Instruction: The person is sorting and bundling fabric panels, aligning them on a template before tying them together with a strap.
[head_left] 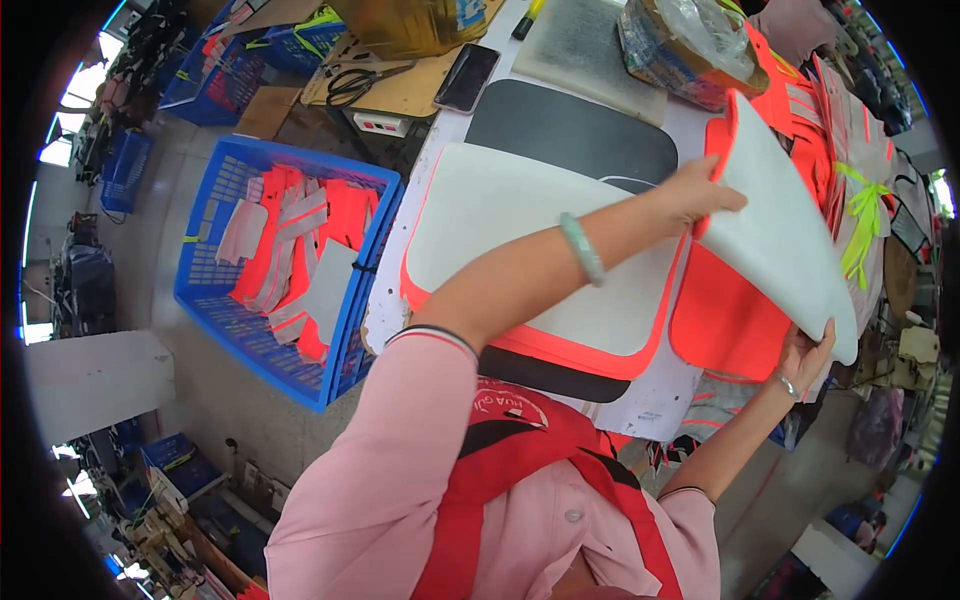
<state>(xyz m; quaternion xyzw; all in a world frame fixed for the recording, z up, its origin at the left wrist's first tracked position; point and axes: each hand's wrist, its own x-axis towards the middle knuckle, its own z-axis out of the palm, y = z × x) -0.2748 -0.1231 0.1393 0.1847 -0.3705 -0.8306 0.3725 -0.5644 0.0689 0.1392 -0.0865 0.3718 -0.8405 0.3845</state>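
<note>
Table: white, spotted table [655, 400]; a stack of white panels with red-orange borders [520, 220] is laid on it, and all places are given from this stack.
Beyond the stack: a dark grey sheet [560, 130] is partly covered by it; farther, a translucent board [590, 80] and a carton with clear plastic [690, 50] are seen.
Far left of the stack: a phone [467, 78] is placed near black-handled scissors [350, 90], which are laid on a wooden top [415, 92].
Left of the stack: a blue basket [285, 372], filled partly with red-orange and grey pieces [290, 240], is stood on the grey floor [215, 400].
Lifted panel: white panel [790, 240], held to the right of the stack, above a red-orange sheet [725, 320]; its white face is turned upward.
Long axis: it is pointed obliquely, from the far end down to the near right; a red-orange edge is shown at the left side.
Left hand: the left hand [705, 192] is closed around the panel's left edge, the arm being stretched over the stack.
Right hand: the near right corner is pinched by the right hand [808, 352], between thumb and fingers.
</note>
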